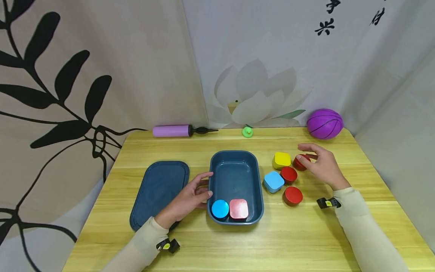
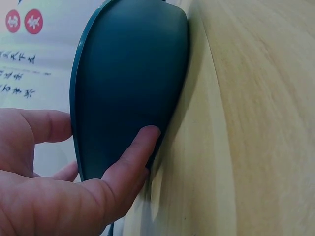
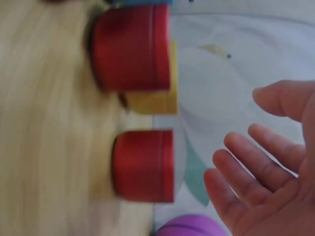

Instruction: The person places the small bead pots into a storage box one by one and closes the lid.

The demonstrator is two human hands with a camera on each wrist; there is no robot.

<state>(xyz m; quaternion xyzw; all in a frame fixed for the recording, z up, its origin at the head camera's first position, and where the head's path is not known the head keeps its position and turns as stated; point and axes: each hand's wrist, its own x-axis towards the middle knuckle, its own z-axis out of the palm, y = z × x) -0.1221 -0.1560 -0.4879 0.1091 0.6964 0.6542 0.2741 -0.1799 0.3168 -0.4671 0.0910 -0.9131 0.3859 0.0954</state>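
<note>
- Lid [image 1: 156, 192]: flat on the table [image 1: 221, 253].
- Left hand [image 1: 192, 198]: fingers loosely extended, touching the box's left wall.
- Box [image 1: 234, 173]: just right of those fingers, blue tin [image 1: 220, 207] and pink tin [image 1: 239, 207] at its near end.
- Rightmost red tin [image 3: 145, 167]: on the table beneath the right fingertips, a gap between.
- Right hand [image 1: 321, 166]: thumb and fingers spread, holding nothing.

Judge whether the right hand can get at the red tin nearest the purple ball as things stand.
Probably yes: the right hand hovers open and empty close above that red tin, and nothing shows between them.
</note>
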